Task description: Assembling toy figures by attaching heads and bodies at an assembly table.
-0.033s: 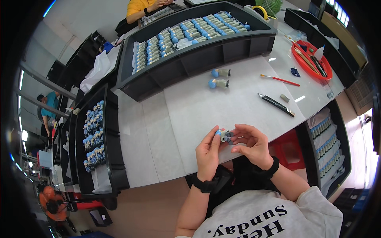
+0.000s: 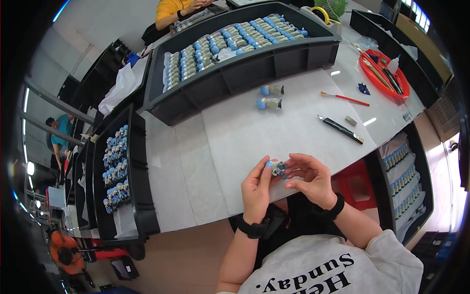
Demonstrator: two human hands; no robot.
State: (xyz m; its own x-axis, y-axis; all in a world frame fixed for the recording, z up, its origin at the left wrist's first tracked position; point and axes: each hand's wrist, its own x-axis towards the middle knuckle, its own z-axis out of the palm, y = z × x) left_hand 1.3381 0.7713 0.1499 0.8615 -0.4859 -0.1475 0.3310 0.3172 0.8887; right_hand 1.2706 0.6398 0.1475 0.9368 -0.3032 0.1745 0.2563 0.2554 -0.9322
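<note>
At the near edge of the table, my left hand (image 2: 256, 192) grips a small figurine (image 2: 275, 168) with a light blue head, pale body and dark grey base, pinched between thumb and fingers. Curved beside its dark end is my right hand (image 2: 313, 180), fingers and thumb apart; its fingertips are close to the base, and I cannot tell if they touch it. Two similar figurines, an upper one (image 2: 272, 90) and a lower one (image 2: 270, 103), lie on the white sheet (image 2: 235, 142) ahead of my hands. A black craft knife (image 2: 341, 130) rests to the right.
A large dark crate (image 2: 230, 81) full of figurines stands at the back. On the left is a black tray (image 2: 147, 191) of blue figurines, on the right another crate (image 2: 425, 215). A red-handled brush (image 2: 345, 98), grey block (image 2: 351, 120) and red tool dish (image 2: 405, 81) lie at the right.
</note>
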